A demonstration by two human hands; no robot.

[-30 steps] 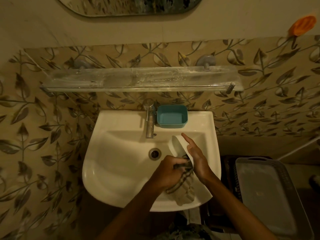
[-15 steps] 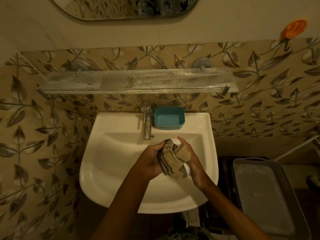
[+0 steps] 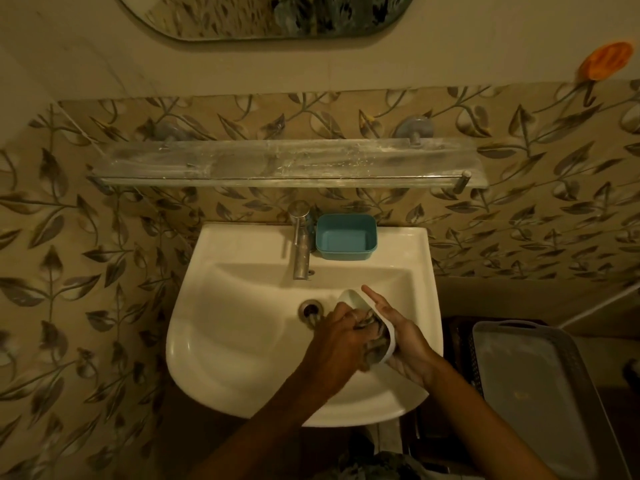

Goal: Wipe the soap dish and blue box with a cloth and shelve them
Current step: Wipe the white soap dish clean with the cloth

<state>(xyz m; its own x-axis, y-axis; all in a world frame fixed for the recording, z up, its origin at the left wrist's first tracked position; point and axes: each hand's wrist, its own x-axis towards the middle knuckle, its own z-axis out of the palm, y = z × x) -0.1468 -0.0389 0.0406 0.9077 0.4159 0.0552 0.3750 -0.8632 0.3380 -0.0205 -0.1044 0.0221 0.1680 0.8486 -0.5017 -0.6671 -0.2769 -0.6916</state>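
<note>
Over the white sink [image 3: 242, 341], my right hand [image 3: 401, 330] cradles a white oval soap dish [image 3: 360, 301], tilted on its side with the hollow facing left. My left hand [image 3: 341, 337] is bunched around a striped cloth [image 3: 375, 337] pressed into the dish's hollow; most of the cloth is hidden by my fingers. A blue box [image 3: 345, 236] stands open and upright on the sink's back ledge, just right of the chrome tap [image 3: 300, 244]. Above it runs a bare glass shelf [image 3: 277, 164] on the tiled wall.
A grey plastic tray [image 3: 533, 410] rests on a dark stand to the right of the sink. The drain [image 3: 311, 309] lies just left of my hands. A mirror [image 3: 266, 15] hangs above, and an orange object [image 3: 606, 60] sticks to the wall at upper right.
Half a second ago the cloth wrapped the outside of the dish, higher over the basin. Now the dish's white rim shows again and the cloth is inside its hollow; my hands sit lower.
</note>
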